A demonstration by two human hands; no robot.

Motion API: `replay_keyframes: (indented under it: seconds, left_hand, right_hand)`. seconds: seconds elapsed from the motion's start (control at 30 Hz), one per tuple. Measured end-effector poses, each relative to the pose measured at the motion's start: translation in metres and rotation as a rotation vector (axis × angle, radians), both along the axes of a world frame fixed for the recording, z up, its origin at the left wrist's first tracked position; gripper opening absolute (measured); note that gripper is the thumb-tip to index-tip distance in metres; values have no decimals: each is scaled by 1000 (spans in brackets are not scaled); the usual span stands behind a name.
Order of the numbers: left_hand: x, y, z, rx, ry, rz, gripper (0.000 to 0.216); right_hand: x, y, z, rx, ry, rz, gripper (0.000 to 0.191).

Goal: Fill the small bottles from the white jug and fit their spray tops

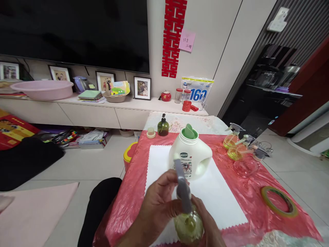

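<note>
My left hand [159, 202] is closed around the grey trigger head [183, 187] of a small clear spray bottle [189, 226] holding yellow-green liquid. My right hand [208, 226] cups the bottle's round body from the right and below, its fingers mostly hidden. Both hands hold it low over a white cloth [221, 195] on the red plastic table cover [133, 192]. Just beyond the bottle stands a white detergent jug [191, 157] with its green spout uncapped.
Three more spray bottles [241, 151] stand at the table's right side, and a roll of tape [279, 200] lies near the right edge. A dark green pump bottle [162, 126] and a small cap [150, 132] sit at the far end. A TV shelf with a pink basin [42, 90] lines the wall.
</note>
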State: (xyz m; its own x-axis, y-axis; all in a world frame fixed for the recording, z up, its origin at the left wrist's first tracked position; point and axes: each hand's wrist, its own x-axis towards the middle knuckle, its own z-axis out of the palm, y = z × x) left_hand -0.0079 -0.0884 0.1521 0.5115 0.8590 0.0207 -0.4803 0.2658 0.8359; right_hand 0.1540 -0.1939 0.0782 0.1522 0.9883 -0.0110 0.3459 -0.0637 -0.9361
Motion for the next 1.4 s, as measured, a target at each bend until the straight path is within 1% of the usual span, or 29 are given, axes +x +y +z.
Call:
replay_keyframes:
  seconds: [0.07,0.13,0.2,0.23,0.3,0.37,0.4,0.47,0.53,0.6,0.63,0.7,0.77,0.93,1.1,1.23,1.4]
  left_hand:
    - [-12,10,4,-64,-50,178,45]
    - [-27,23,5,-145,-125,368,46]
    - [-38,36,0,-218,-185,485,43]
    - [-42,41,-6,-250,-195,505,41]
    - [-43,46,-26,-309,-178,497,42]
    - [-38,44,-53,-357,-119,433,42]
    - [-34,41,-67,-372,-86,395,42]
    - [-28,35,-93,-369,-57,340,44]
    - [-24,30,-112,-367,-50,318,45]
    - [-24,28,-124,-361,-51,303,45]
    - [-25,28,-127,-358,-54,293,45]
    - [-27,29,-130,-360,-63,281,45]
    - [-28,30,-130,-372,-65,276,46]
    - [-30,30,-133,-373,-67,266,43]
    - [-30,30,-137,-384,-65,252,43]
    - [-31,30,-134,-383,-45,258,42]
    - [-32,29,-133,-384,-50,248,38]
  right_hand:
    - [13,-3,-5,26,-104,-81,91]
    - [31,-5,-3,47,-204,-194,88]
    - [52,-4,5,59,-305,-309,82]
    - [63,-2,13,65,-356,-362,81]
    - [81,7,32,89,-461,-421,87]
    - [94,21,56,158,-564,-474,90]
    - [98,29,68,195,-625,-472,89]
    - [103,47,94,298,-767,-436,83]
    - [103,65,118,442,-925,-364,76]
    - [102,82,139,557,-1097,-279,69]
    - [101,90,148,584,-1175,-246,66]
    - [100,102,162,599,-1308,-199,65]
    - [98,112,171,588,-1423,-175,66]
    - [91,123,182,534,-1646,-143,66]
    - [86,126,190,545,-1747,-104,69]
    - [84,129,197,563,-1814,-109,68]
    - [82,131,202,576,-1859,-73,70]
